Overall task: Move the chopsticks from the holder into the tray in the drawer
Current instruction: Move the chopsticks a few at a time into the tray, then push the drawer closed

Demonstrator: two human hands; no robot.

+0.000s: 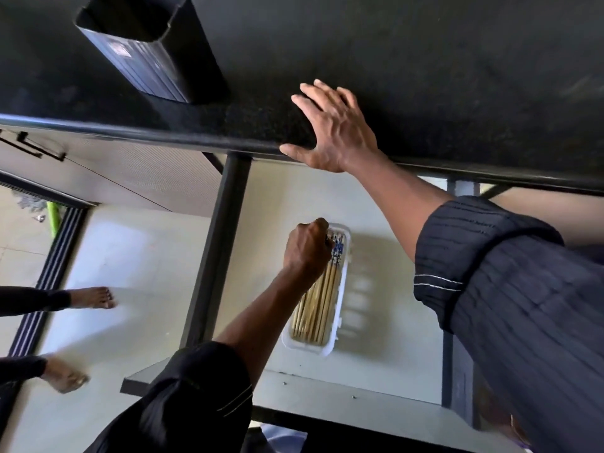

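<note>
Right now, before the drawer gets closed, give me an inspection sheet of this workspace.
Surface: black countertop, with the open drawer below it.
Job's things: holder stands on the countertop, no chopsticks showing at its mouth; chopsticks lie bundled in the white tray in the drawer.
Clutter: nothing seen.
Hands: left hand curled on the chopsticks' patterned ends; right hand flat on the countertop edge.
Cables: nothing seen.
Surroundings: another person's bare feet on the pale floor, left.
</note>
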